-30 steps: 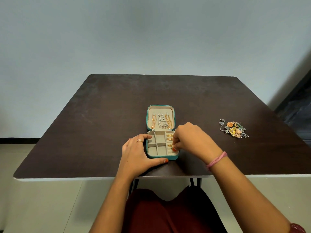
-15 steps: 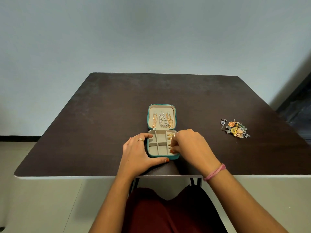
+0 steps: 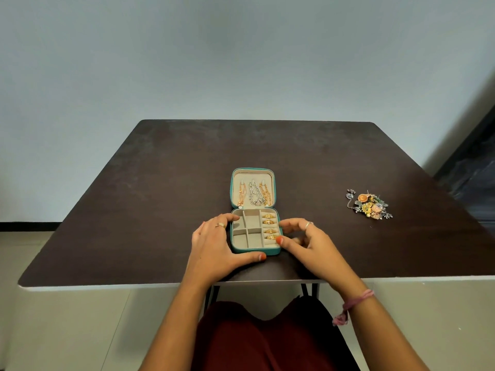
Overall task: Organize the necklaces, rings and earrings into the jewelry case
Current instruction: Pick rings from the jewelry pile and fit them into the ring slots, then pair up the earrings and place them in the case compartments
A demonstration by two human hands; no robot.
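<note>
A small teal jewelry case [image 3: 274, 251] lies open near the table's front edge. Three necklaces [image 3: 254, 194] hang inside its raised lid. Several gold rings [image 3: 269, 226] sit in the right-hand slot of the beige tray; the other compartments hold nothing. My left hand [image 3: 214, 246] cups the case's left side, thumb along its front edge. My right hand [image 3: 304, 241] hovers just right of the case, fingers loosely curled and holding nothing. A pile of colourful earrings [image 3: 371, 204] lies on the table far to the right.
The dark brown table [image 3: 147, 210] stands against a pale wall. Its front edge runs just below my hands, and my lap in dark red cloth is under it. A dark doorway shows at the right edge.
My right hand has drawn back from the ring slot to the right of the case, uncovering the rings. The left hand has stayed on the case.
</note>
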